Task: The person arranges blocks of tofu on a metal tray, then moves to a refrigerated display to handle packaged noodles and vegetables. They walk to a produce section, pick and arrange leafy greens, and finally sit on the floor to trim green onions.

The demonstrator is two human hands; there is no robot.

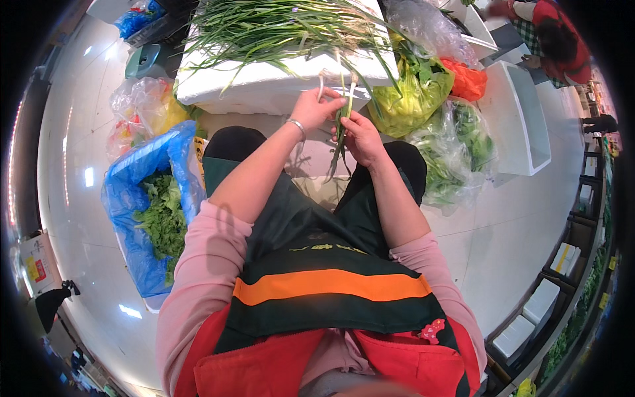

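Observation:
My left hand point(313, 106), with a metal bangle at its wrist, pinches slender allium stalks, likely spring onions or green garlic, between thumb and fingers. One white root end pokes up beside its fingers. My right hand point(364, 141) grips the same small bunch point(351, 94) lower down; its dark green leaves hang between my knees. Both hands are close together in front of a white polystyrene foam box point(203, 92). Across the top of that box lies a loose pile of long green stalks point(278, 32), root ends to the right.
On the left, a blue-plastic-lined box point(116, 198) holds leafy greens point(163, 213). Vegetable-filled yellow point(414, 106) and clear bags point(459, 149), a red bag point(464, 79) and a white foam box point(518, 119) stand right. Another person point(560, 44) is at upper right. Shelving point(560, 278) lines the right.

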